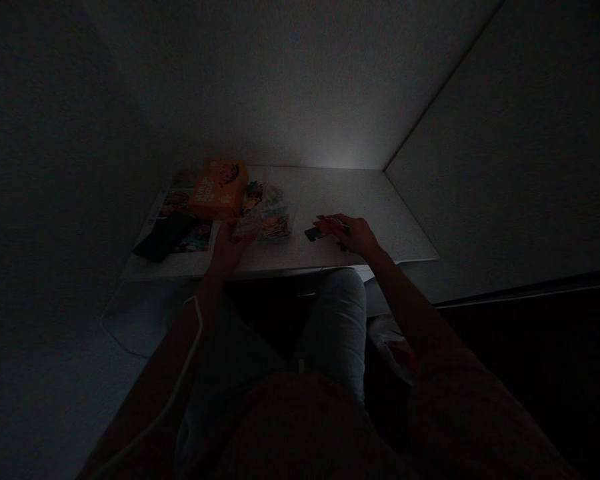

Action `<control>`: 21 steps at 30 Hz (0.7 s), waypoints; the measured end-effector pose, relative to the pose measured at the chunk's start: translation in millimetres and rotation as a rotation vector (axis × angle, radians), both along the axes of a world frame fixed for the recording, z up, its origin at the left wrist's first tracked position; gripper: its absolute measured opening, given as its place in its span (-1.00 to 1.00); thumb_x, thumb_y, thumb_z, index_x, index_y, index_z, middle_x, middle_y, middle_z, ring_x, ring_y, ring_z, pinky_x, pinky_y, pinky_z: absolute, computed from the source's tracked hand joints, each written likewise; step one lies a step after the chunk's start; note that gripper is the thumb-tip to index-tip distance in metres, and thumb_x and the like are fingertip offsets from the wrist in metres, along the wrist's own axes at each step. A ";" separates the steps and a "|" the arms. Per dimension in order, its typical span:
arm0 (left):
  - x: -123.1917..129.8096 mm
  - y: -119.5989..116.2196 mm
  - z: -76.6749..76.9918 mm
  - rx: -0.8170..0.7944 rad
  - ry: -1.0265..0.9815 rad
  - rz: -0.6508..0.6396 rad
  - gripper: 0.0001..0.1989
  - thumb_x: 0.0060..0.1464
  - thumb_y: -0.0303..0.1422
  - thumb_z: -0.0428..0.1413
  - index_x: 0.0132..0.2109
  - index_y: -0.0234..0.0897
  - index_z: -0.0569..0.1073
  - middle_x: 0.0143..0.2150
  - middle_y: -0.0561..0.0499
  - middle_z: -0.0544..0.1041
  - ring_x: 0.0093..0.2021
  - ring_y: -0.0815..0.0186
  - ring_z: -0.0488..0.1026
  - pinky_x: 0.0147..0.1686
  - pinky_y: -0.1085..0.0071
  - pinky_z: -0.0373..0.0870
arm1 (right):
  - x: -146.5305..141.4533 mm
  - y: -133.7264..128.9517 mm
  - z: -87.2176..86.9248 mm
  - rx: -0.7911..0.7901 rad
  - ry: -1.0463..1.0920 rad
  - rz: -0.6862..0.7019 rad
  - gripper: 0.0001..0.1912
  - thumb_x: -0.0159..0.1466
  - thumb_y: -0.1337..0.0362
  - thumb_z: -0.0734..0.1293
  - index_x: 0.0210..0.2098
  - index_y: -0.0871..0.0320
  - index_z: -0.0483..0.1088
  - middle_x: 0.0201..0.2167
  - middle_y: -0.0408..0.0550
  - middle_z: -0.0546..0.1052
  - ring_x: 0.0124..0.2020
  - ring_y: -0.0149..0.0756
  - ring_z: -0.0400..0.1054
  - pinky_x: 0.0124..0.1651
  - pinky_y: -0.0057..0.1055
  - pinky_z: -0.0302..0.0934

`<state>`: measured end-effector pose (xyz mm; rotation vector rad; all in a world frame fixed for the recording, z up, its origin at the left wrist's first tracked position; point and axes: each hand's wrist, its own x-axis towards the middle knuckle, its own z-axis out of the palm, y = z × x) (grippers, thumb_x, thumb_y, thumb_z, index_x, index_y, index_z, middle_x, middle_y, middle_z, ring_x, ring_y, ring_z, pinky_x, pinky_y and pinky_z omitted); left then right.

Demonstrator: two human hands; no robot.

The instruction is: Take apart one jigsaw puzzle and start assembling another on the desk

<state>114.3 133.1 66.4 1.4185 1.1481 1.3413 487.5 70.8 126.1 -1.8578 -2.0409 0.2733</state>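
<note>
In the dim light, my left hand [231, 241] grips the near left edge of a clear plastic bag [275, 225] full of small flat coloured pieces, which look like jigsaw pieces. The bag lies on the white desk [300, 257]. Over the desk, to the right of the bag, my right hand [347, 232] has its fingers pinched around small flat pieces. A dark blue piece [312, 234] shows just by the fingertips; whether it is held or lies on the desk I cannot tell. Another small dark piece [343, 247] is under the hand.
An orange box [219, 190] stands at the back left on printed picture sheets [200, 237]. A dark flat object [164, 237] lies before it. Walls close in the desk behind and at the right. A plastic bag with something red [397, 350] is below, right of my leg.
</note>
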 end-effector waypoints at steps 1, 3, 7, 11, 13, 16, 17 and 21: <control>-0.4 -0.5 0.9 0.012 0.007 -0.013 -0.34 0.03 0.00 0.56 0.07 -0.18 0.44 0.11 -0.11 0.62 0.14 0.07 0.62 0.05 0.14 0.71 | 1.3 4.9 1.7 0.009 0.019 -0.024 -0.55 0.64 0.05 0.30 0.35 0.08 0.61 0.11 0.15 0.78 0.00 0.07 0.72 0.06 -0.17 0.46; -0.6 -1.3 2.4 0.021 0.020 -0.029 -0.35 0.03 0.00 0.56 0.05 -0.18 0.44 0.09 -0.11 0.62 0.13 0.07 0.61 0.01 0.17 0.70 | 3.6 13.6 3.6 0.041 0.075 -0.066 -0.57 0.61 0.02 0.35 0.30 0.08 0.63 0.06 0.15 0.79 -0.02 0.07 0.72 0.02 -0.21 0.46; 1.8 -1.8 2.7 0.006 -0.011 0.005 -0.35 -0.03 0.01 0.57 0.01 -0.18 0.44 0.05 -0.11 0.63 0.03 0.11 0.62 -0.04 0.19 0.70 | 6.5 27.0 1.5 0.111 0.297 -0.140 -0.57 0.53 -0.08 0.41 0.17 0.05 0.66 0.03 0.09 0.79 -0.01 0.03 0.71 0.00 -0.24 0.53; 4.1 -0.8 0.7 -0.032 -0.015 0.033 -0.35 -0.07 -0.02 0.56 0.02 -0.14 0.44 0.06 -0.09 0.63 0.07 0.08 0.64 0.03 0.13 0.71 | 8.0 38.1 -4.9 0.248 0.641 -0.219 -0.47 0.39 -0.25 0.45 -0.01 0.08 0.64 -0.06 0.11 0.78 -0.07 0.03 0.70 -0.04 -0.13 0.64; 3.4 -0.8 0.1 -0.039 -0.002 0.028 -0.36 -0.06 -0.01 0.56 0.03 -0.10 0.45 0.06 -0.08 0.63 0.07 0.06 0.65 0.03 0.12 0.71 | 10.3 44.6 -6.4 0.303 0.780 -0.251 -0.40 0.31 -0.34 0.46 -0.10 0.08 0.61 -0.11 0.09 0.77 -0.10 0.05 0.70 -0.05 -0.07 0.67; 0.9 -2.0 0.2 -0.008 0.036 0.004 -0.38 -0.01 0.03 0.53 0.03 -0.12 0.46 0.07 -0.08 0.62 0.08 0.06 0.63 0.06 0.11 0.69 | 15.9 57.2 -1.5 0.365 0.893 -0.300 -0.35 0.20 -0.40 0.51 -0.17 0.07 0.57 -0.14 0.06 0.76 -0.08 0.06 0.71 0.00 -0.04 0.68; 0.1 -2.6 0.6 0.005 0.055 0.002 -0.39 0.01 0.03 0.52 0.03 -0.14 0.47 0.08 -0.09 0.62 0.09 0.05 0.62 0.06 0.11 0.68 | 17.3 62.1 2.7 0.382 0.915 -0.309 -0.35 0.19 -0.40 0.52 -0.17 0.07 0.57 -0.13 0.05 0.76 -0.05 0.06 0.71 0.03 -0.04 0.68; -0.3 -4.7 2.6 0.011 0.055 0.005 -0.42 0.03 -0.01 0.53 0.00 -0.16 0.46 0.06 -0.08 0.61 0.12 0.03 0.61 0.04 0.14 0.67 | 9.9 84.7 34.2 0.406 0.933 -0.275 -0.34 0.26 -0.40 0.50 -0.06 0.06 0.58 -0.04 0.05 0.76 0.09 0.07 0.70 0.10 -0.04 0.67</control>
